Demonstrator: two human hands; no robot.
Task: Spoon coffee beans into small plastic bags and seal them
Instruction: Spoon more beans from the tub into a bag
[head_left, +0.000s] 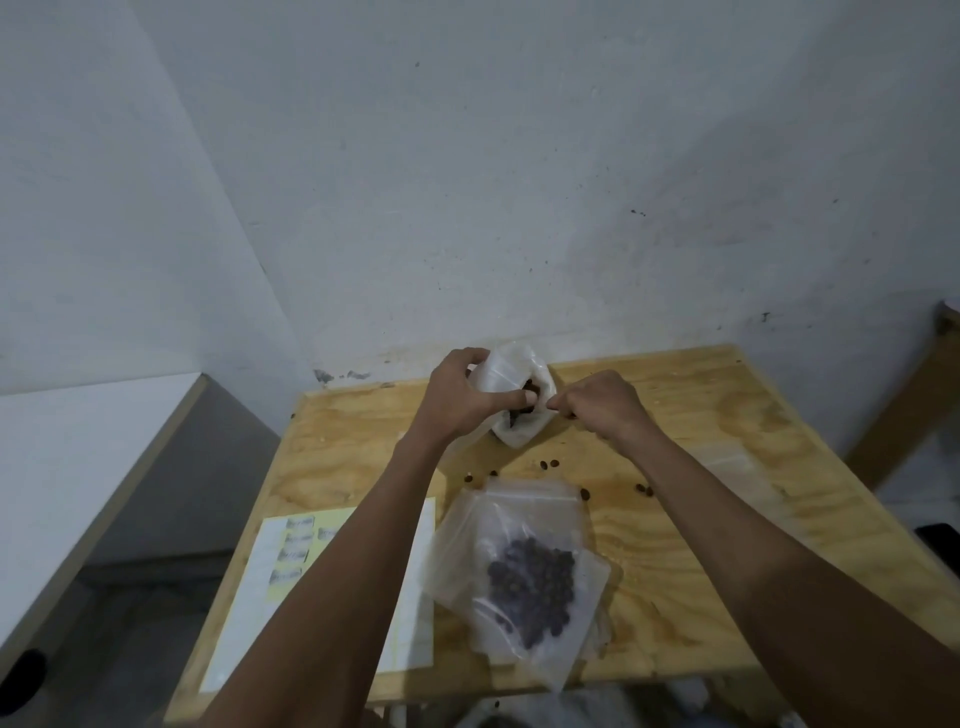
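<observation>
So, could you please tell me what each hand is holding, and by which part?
The left hand grips the white bean bag by the left side of its open mouth. The right hand is curled beside the bag's mouth; what it pinches cannot be told.

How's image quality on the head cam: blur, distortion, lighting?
Head view: soft throughout, label sheet print unreadable; wide-angle bending bows the table edges and stretches the forearms; dim, flat light with weak shadows, no glare; left hand, right hand and loose beans still distinguishable.
</observation>
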